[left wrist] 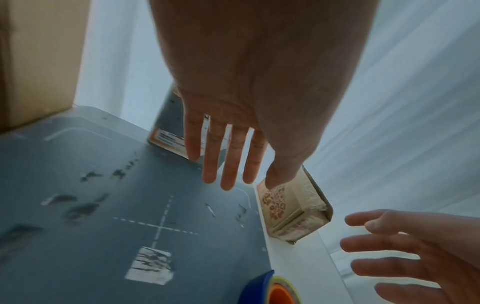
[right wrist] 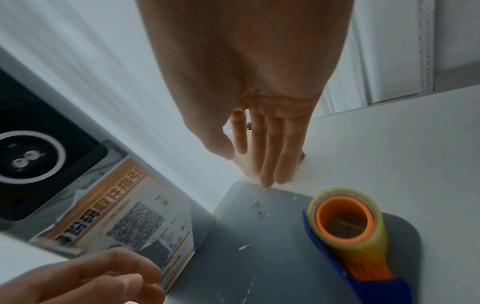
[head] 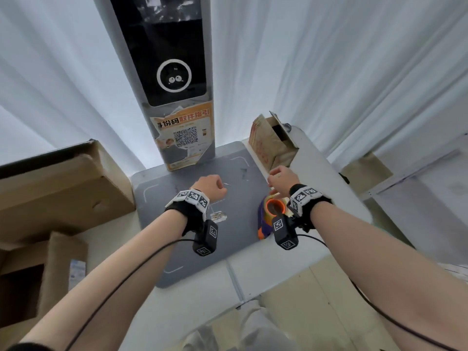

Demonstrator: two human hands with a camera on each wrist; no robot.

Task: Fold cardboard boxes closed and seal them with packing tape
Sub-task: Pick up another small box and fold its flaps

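1. The step in hand looks like fetching a box. The small brown cardboard box with orange print stands at the far right corner of the white table, its top flap up, just beyond the right hand. It probably wants bringing onto the grey mat before folding.
2. Both hands are empty. The right hand's fingers are straight and together, reaching toward the box; the left hand hovers over the mat, fingers straight and slightly spread (best seen from the wrist views).
3. The large brown cardboard carton sits left of the mat, well clear.
4. The tall grey kiosk with a black screen and orange poster stands behind the mat; lifting the box past it needs care.
5. The blue tape dispenser with an orange core lies on the mat's right edge, under the right wrist, in the return path.
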